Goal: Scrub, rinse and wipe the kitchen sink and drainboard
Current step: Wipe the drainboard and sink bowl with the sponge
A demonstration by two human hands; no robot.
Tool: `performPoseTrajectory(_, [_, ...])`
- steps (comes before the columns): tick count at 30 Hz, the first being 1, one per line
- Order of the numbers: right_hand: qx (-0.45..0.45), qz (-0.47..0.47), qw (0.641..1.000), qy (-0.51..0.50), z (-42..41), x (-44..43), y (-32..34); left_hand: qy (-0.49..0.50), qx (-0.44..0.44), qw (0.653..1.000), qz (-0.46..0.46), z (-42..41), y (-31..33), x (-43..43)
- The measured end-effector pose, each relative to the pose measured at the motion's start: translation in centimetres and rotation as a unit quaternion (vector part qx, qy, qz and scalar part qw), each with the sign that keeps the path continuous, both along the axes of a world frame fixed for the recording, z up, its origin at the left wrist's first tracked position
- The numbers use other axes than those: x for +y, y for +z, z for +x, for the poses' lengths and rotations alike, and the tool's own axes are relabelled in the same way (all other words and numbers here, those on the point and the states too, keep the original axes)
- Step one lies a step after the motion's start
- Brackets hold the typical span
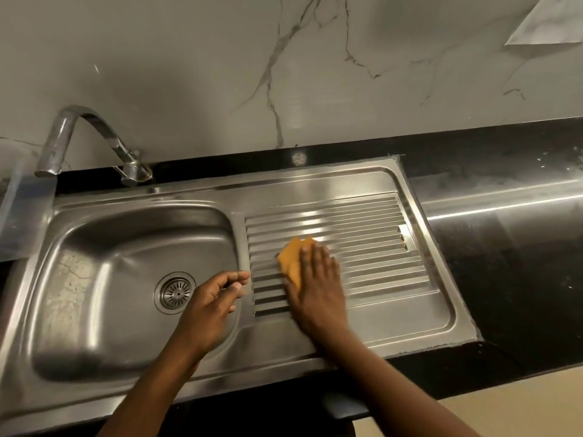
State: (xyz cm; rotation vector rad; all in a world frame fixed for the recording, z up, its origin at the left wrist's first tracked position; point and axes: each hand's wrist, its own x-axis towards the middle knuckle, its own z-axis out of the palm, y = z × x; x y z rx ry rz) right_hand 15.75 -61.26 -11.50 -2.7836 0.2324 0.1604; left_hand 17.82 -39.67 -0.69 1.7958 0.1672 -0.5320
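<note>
A stainless steel sink basin (pixel 104 279) lies at the left, with a round drain strainer (pixel 175 292) in its floor. The ribbed drainboard (pixel 362 234) adjoins it on the right. An orange cloth (pixel 291 257) lies on the ribs near the drainboard's left side. My right hand (pixel 317 285) presses flat on the cloth with straight fingers. My left hand (pixel 213 305) hovers over the basin's right rim, fingers loosely curled, holding nothing.
A curved metal tap (pixel 79 140) stands behind the basin, its spout over the left side. Black stone countertop (pixel 504 247) runs to the right of the drainboard. A marble-pattern wall (pixel 284 74) rises behind. A white sheet (pixel 549 20) hangs at the top right.
</note>
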Motion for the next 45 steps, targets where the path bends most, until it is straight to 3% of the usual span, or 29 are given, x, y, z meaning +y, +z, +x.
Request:
performPoseTrajectory(7, [-0.018, 0.042, 0.980, 0.196, 1.0, 9.3, -0.3, 0.017, -0.018, 1.000, -0.005, 0.4, 0.3, 0.8])
performPoseTrajectory(9, [-0.027, 0.112, 0.969, 0.217, 1.4, 9.1, 0.8, 0.024, -0.022, 0.999, -0.004, 0.4, 0.4, 0.9])
performPoseTrajectory(11, [-0.010, 0.275, 0.952, 0.131, 2.0, 7.5, 2.4, 0.033, -0.028, 0.999, -0.006, 0.4, 0.4, 1.0])
performPoseTrajectory(13, [0.011, 0.428, 0.904, 0.021, 2.8, 4.6, 4.0, 0.039, -0.033, 0.999, -0.005, 0.3, 0.3, 1.3])
performPoseTrajectory(17, [-0.040, 0.517, 0.835, -0.186, 5.0, -5.1, 6.2, 0.026, -0.027, 0.999, -0.010, 0.2, 0.4, 1.2])
performPoseTrajectory(19, [-0.093, 0.464, 0.852, -0.222, 6.2, -10.2, 6.3, 0.025, -0.019, 0.999, -0.017, 0.1, 0.4, 1.0])
performPoseTrajectory(22, [-0.139, 0.284, 0.921, -0.227, 8.3, -16.8, 4.7, 0.026, -0.015, 0.999, -0.019, 0.0, 0.1, 1.1])
performPoseTrajectory(25, [-0.069, 0.083, 0.981, -0.162, 10.2, -20.6, 2.2, 0.029, -0.011, 0.999, -0.021, -0.1, -0.3, 1.6])
performPoseTrajectory(28, [0.026, -0.036, 0.991, -0.127, 11.9, -19.7, 0.4, 0.035, -0.007, 0.999, -0.015, -0.2, -0.5, 2.5])
performPoseTrajectory(33, [0.018, -0.056, 0.988, -0.141, 14.1, -13.2, 0.0, 0.054, -0.001, 0.998, -0.022, -0.3, -0.6, 3.9])
performPoseTrajectory(38, [0.024, -0.066, 0.997, -0.044, 15.1, -2.7, 0.3, 0.053, 0.001, 0.998, -0.019, -0.2, -0.5, 4.9])
performPoseTrajectory(45, [0.035, 0.029, 0.985, 0.165, 15.2, 12.6, 1.0, 0.060, -0.007, 0.998, -0.013, -0.3, -0.5, 6.2])
